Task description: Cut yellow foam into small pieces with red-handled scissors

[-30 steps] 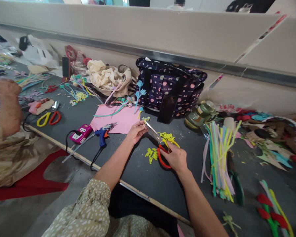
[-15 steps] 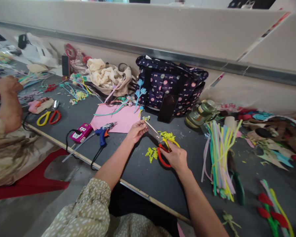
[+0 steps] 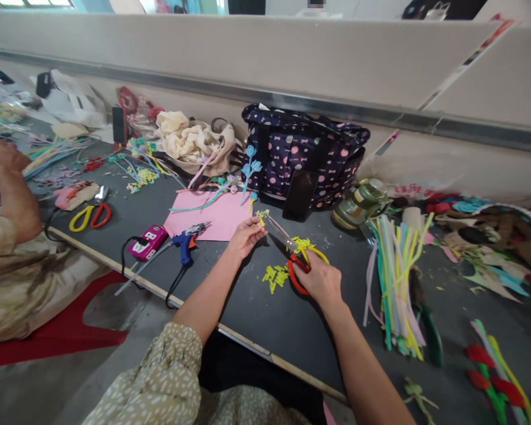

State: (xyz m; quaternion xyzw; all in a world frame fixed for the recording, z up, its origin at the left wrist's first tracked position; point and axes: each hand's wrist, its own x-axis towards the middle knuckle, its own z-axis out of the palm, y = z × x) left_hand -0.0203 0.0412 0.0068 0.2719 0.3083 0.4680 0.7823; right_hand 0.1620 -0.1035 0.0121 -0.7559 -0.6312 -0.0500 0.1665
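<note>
My right hand (image 3: 322, 280) grips a pair of scissors (image 3: 287, 241) by its red and yellow handles. The blades are parted and point at my left hand (image 3: 248, 236), whose fingertips pinch a small yellow piece (image 3: 262, 222). Just beyond those fingertips is a little clump of yellow-green bits (image 3: 262, 213) on the dark table. Short yellow cut pieces (image 3: 275, 276) lie in a loose pile beneath the scissors, and a second pile of yellow pieces (image 3: 302, 244) is partly behind the blades and handles.
A pink sheet (image 3: 212, 218) and a blue glue gun (image 3: 186, 243) lie to the left. A patterned dark bag (image 3: 278, 159) with a phone (image 3: 300, 195) against it stands behind. Rightward are a green bottle (image 3: 360, 203) and fuzzy stems (image 3: 398, 283). A co-worker's arm (image 3: 15, 189) is far left.
The scissors have drawn slightly right, away from my left fingertips, and their blades now show a gap. The yellow piece in my left fingers has come into plainer view.
</note>
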